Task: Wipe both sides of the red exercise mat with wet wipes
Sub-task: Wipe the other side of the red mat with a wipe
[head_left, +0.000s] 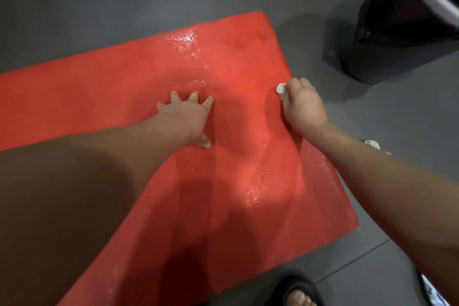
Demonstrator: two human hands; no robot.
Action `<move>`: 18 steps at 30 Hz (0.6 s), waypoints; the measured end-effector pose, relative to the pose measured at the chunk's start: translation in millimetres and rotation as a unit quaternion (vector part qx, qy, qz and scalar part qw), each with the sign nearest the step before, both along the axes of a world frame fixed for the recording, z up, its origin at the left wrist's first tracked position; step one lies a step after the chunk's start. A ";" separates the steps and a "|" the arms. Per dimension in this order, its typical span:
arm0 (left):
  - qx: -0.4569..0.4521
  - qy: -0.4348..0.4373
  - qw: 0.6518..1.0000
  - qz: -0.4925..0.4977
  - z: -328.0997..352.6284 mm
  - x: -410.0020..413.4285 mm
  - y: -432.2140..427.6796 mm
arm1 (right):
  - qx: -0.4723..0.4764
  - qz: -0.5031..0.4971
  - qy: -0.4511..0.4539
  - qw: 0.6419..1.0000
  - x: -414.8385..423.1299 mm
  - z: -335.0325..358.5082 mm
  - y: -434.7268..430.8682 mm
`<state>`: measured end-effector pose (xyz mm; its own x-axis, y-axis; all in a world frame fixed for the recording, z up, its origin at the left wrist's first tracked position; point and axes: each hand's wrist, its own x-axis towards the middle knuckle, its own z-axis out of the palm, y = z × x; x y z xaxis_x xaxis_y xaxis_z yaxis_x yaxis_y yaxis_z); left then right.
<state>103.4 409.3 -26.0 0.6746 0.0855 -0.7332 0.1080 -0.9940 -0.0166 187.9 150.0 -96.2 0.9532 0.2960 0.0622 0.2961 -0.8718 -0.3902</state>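
Head view: wet wipe (281, 88) mostly hidden in gripping right hand (304, 109) at mat (124, 87) edge; left hand (188, 114) spread flat mid-mat.

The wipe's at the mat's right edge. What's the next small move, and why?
Probably sweep the wipe up toward the far corner. The right hand grips it at the edge of the mat, the left hand presses the mat flat, and that corner looks matte while wet sheen shows nearer the middle.

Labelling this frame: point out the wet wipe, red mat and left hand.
wet wipe (281, 88), head view, bunched white end
red mat (119, 97), head view, bare top surface
left hand (190, 113), head view, back of hand
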 end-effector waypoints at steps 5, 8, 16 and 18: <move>0.008 0.023 0.994 0.111 -11.1 13.4 12.9 | 0.007 -0.007 -0.009 1.000 35.4 -2.7 25.5; 0.007 0.049 0.988 0.149 -25.2 14.2 13.4 | 0.011 0.010 -0.010 1.000 52.2 -4.4 36.4; 0.014 0.084 0.981 0.177 -28.6 26.3 10.4 | 0.005 0.026 0.000 1.000 103.0 1.3 59.3; 0.019 0.096 0.978 0.183 -27.7 28.8 10.6 | 0.009 0.025 0.003 1.000 114.1 3.2 68.6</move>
